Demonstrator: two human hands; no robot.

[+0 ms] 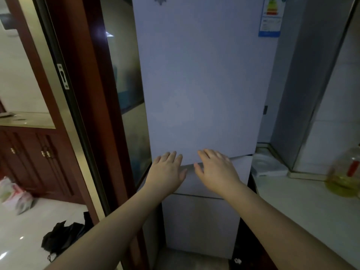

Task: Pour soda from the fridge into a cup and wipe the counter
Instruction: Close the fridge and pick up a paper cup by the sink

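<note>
Both hands are held flat against the fridge (200,84), right at the seam between its upper door and the smaller panel below; the left hand (167,172) is spread with fingers (171,156) straight and nothing gripped; the right hand (216,170) is likewise open, fingers relaxed and laid over the seam; fridge doors are seen closed, so no soda can be seen. Right of the fridge a pale counter (303,207) is found, with a jug of yellow oil (344,176) on it; left of the fridge, a dark wooden door frame (78,94) and a black bag (60,238) on the floor. An energy label (271,16) is stuck near the fridge's top right; its text is too blurry to be read.
</note>
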